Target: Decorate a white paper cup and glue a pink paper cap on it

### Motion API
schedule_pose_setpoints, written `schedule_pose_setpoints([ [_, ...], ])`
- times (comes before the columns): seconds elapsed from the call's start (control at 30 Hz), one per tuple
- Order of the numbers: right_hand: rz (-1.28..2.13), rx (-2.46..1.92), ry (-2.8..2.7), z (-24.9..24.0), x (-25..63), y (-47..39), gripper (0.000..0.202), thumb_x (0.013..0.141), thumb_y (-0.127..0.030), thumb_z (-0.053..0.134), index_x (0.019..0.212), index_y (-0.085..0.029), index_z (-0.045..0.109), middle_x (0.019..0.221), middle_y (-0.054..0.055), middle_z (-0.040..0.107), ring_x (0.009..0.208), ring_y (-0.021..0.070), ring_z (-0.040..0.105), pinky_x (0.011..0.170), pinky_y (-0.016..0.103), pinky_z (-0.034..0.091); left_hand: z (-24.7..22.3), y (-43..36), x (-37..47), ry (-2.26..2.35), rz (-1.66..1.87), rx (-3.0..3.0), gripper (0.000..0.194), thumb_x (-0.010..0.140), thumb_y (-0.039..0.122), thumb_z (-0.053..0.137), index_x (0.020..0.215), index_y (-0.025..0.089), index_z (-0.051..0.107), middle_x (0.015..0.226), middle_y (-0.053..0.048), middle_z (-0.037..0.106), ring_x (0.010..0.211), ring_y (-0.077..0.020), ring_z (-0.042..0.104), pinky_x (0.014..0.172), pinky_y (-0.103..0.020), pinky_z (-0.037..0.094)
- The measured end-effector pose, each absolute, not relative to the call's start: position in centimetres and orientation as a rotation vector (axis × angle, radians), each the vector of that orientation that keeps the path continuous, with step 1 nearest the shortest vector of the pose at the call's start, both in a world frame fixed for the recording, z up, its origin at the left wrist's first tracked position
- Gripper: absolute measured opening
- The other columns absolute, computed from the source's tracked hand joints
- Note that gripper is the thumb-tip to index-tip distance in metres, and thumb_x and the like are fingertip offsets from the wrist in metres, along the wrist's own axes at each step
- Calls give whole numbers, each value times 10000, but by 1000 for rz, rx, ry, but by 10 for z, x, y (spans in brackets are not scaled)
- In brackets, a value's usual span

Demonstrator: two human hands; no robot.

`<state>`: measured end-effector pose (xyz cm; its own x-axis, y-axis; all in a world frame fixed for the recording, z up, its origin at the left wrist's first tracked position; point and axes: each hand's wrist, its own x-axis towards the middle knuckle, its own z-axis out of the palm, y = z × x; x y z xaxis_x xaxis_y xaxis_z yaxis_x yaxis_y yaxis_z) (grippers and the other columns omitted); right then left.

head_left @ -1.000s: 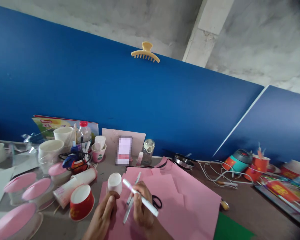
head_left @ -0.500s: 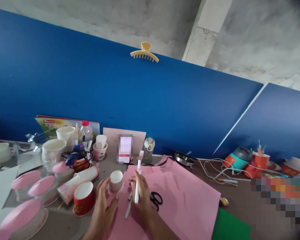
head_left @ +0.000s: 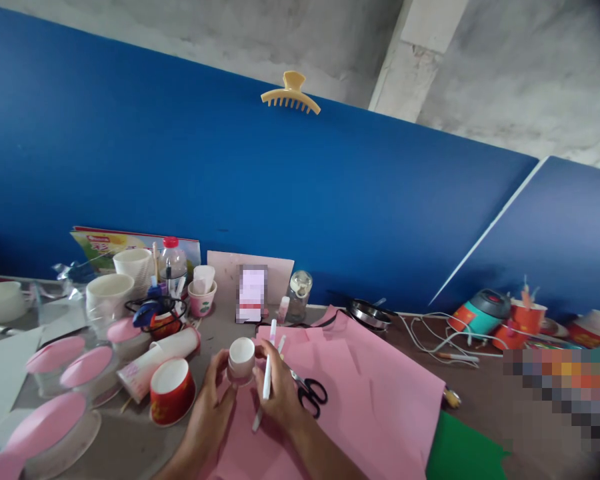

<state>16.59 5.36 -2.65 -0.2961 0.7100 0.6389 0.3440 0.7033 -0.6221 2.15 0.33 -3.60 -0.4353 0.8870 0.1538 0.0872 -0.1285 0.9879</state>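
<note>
A small white paper cup [head_left: 241, 363] is in my left hand [head_left: 213, 400], whose fingers curl round its left side above pink paper [head_left: 360, 387]. Its round end faces up; I cannot tell whether that is the mouth or the base. My right hand [head_left: 280, 393] is closed on a slim white marker [head_left: 267, 377], which slants up between its fingers. The right fingertips also reach the cup's right side. Beneath that hand, another white pen [head_left: 257, 420] lies on the paper, partly hidden. Black-handled scissors [head_left: 313, 397] rest just right of the hand.
A red paper bowl [head_left: 171, 393], a lying stack of cups [head_left: 157, 363] and several pink-topped cups [head_left: 47, 423] crowd the left. Behind stand a phone [head_left: 251, 293], a glass jar [head_left: 300, 297] and a blue partition [head_left: 280, 187]. White cables [head_left: 430, 333] and green paper [head_left: 465, 453] are right.
My right hand has moved left and up to the cup, bringing the marker along. The cup has shifted slightly right in my left hand. More of the scissors shows.
</note>
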Motion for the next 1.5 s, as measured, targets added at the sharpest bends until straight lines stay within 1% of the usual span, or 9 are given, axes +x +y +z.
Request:
schedule_pose_setpoints([
  [0.1, 445, -820, -1857, -31, 167, 58, 576, 859, -168, 563, 1418, -175, 424, 1307, 159, 631, 1179, 272, 637, 978, 399, 548, -30, 0, 25, 1467, 1640, 1063, 535, 746, 380, 669, 1244, 236, 535, 1197, -110, 678, 1117, -300, 650, 989, -440, 497],
  [0.2, 522, -823, -1758, -31, 166, 62, 548, 850, -203, 585, 1380, -158, 454, 1238, 164, 662, 1109, 269, 673, 928, 387, 577, -24, -3, 26, 1481, 1640, 1053, 468, 751, 395, 674, 1176, 225, 575, 1102, -96, 700, 1044, -285, 673, 937, -423, 522],
  [0.43, 898, -794, -1572, -20, 164, 57, 478, 879, -264, 568, 1334, -178, 448, 1078, 116, 716, 964, 235, 721, 845, 374, 601, -15, 0, 20, 1359, 1517, 1178, 529, 737, 408, 702, 1200, 199, 555, 1295, -150, 634, 1231, -313, 578, 1033, -424, 454],
  [0.53, 929, -760, -1648, -19, 166, 56, 502, 880, -271, 578, 1354, -182, 437, 1073, 110, 714, 971, 235, 713, 842, 371, 592, -7, -2, 21, 1432, 1446, 1161, 557, 679, 398, 748, 1175, 201, 591, 1221, -139, 686, 1166, -334, 615, 1000, -430, 474],
  [0.73, 501, -937, -1743, -21, 175, 67, 603, 911, -208, 485, 1487, -170, 309, 1030, 110, 695, 919, 234, 678, 821, 403, 566, 4, -7, 22, 1494, 1488, 967, 584, 717, 492, 713, 1190, 184, 561, 1181, -131, 694, 1120, -330, 637, 918, -409, 517],
  [0.97, 232, -918, -2099, -21, 176, 68, 765, 861, -39, 360, 1572, -124, 91, 890, 66, 720, 901, 251, 674, 1057, 560, 354, 6, -6, 22, 1562, 1494, 971, 663, 703, 590, 680, 1198, 166, 556, 1161, -149, 682, 1097, -336, 635, 913, -419, 510],
  [1.13, 153, -998, -1873, -18, 178, 72, 653, 895, -43, 367, 1523, -167, 237, 835, 22, 684, 755, 200, 634, 996, 515, 390, 7, -7, 23, 1578, 1500, 982, 614, 708, 590, 665, 1148, 174, 559, 1148, -135, 687, 1080, -332, 640, 876, -407, 524],
  [1.27, 101, -1005, -1759, -16, 181, 75, 501, 890, -79, 425, 1382, -174, 428, 879, 53, 651, 788, 210, 602, 880, 457, 450, 2, -5, 21, 1564, 1496, 1006, 591, 730, 575, 658, 1158, 182, 551, 1123, -120, 688, 1054, -318, 647, 866, -407, 529],
  [1.5, 73, -971, -1717, -19, 183, 76, 434, 893, -96, 434, 1318, -179, 472, 943, 78, 623, 788, 209, 561, 841, 432, 464, -8, -2, 18, 1557, 1517, 1070, 520, 775, 561, 627, 1135, 190, 571, 1034, -99, 688, 943, -282, 664, 802, -381, 534],
])
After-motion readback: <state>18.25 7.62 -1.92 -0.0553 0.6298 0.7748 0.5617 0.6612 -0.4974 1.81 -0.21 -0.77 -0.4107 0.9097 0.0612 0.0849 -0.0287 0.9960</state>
